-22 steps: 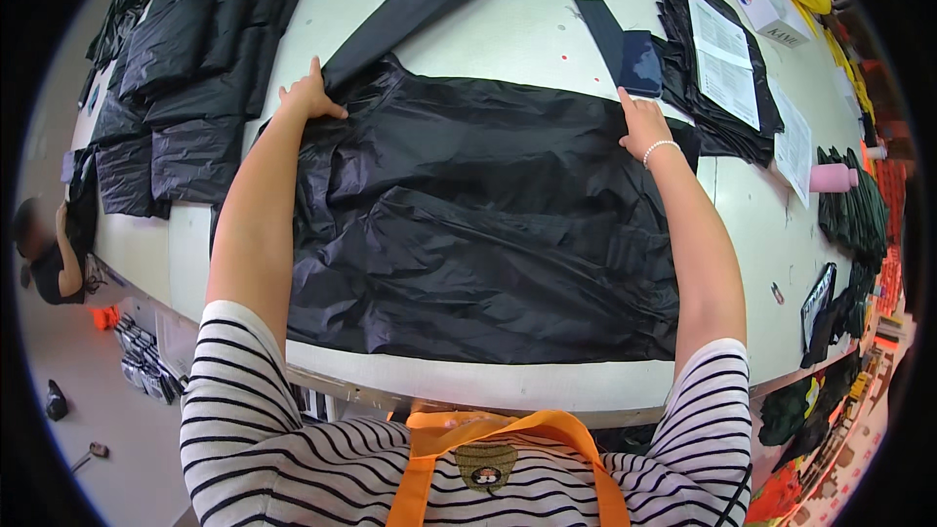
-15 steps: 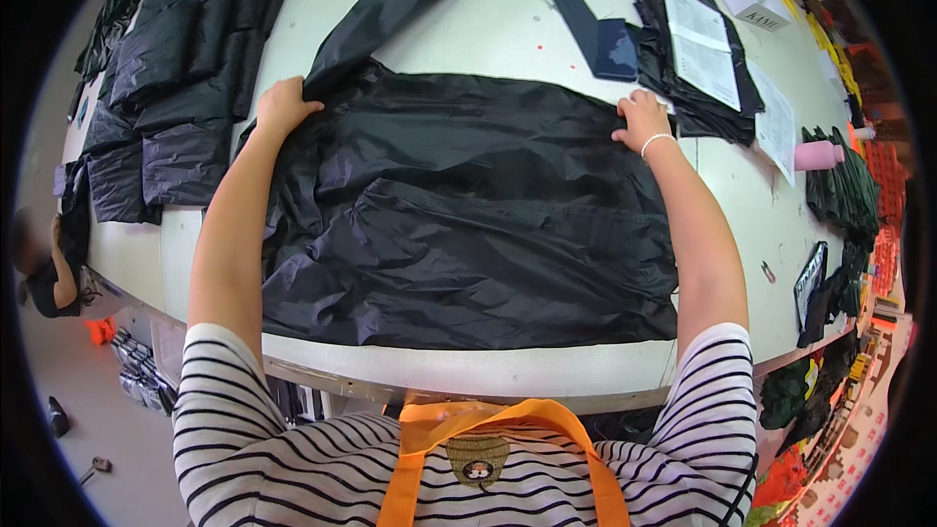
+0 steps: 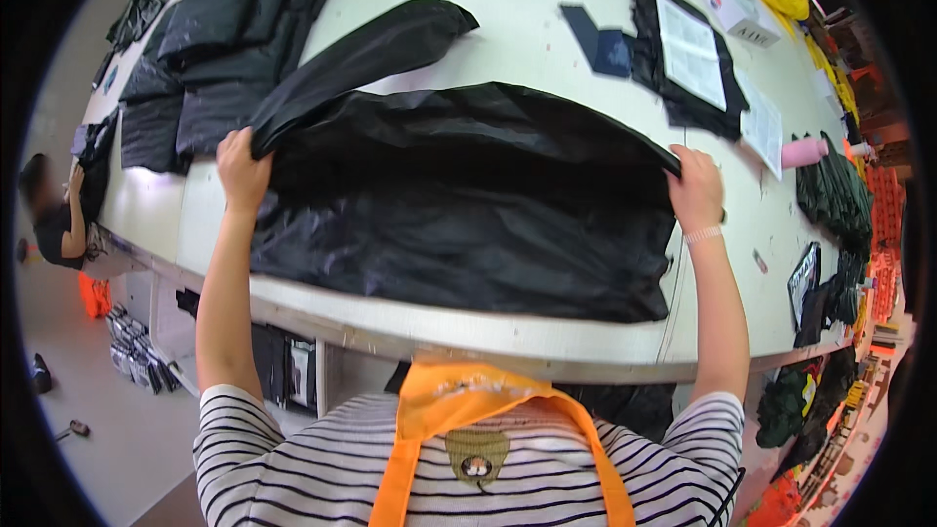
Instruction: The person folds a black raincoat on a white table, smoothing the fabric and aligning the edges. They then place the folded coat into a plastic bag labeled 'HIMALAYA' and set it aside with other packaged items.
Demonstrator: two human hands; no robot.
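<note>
A black jacket (image 3: pixel 459 254) of thin, shiny cloth lies across the white table in front of me, its far part lifted and bowed up between my hands. My left hand (image 3: pixel 242 171) is closed on the jacket's left side, where a long sleeve (image 3: pixel 381 49) stretches off toward the far side. At the opposite side, my right hand (image 3: pixel 698 187) pinches the upper edge of the cloth. The near edge of the jacket rests close to the table's front edge.
Folded black garments (image 3: pixel 229 29) are stacked at the left. To the far right are a black cloth pile with a paper sheet (image 3: pixel 693 49), a dark blue piece (image 3: pixel 600 44), a white box (image 3: pixel 737 10), a pink thread cone (image 3: pixel 804 151) and small snips (image 3: pixel 759 261). A person (image 3: pixel 63 215) is at the left.
Both hands have come nearer to me and farther apart, drawing the far edge of the jacket up and back. The sleeve has been pulled along toward me.
</note>
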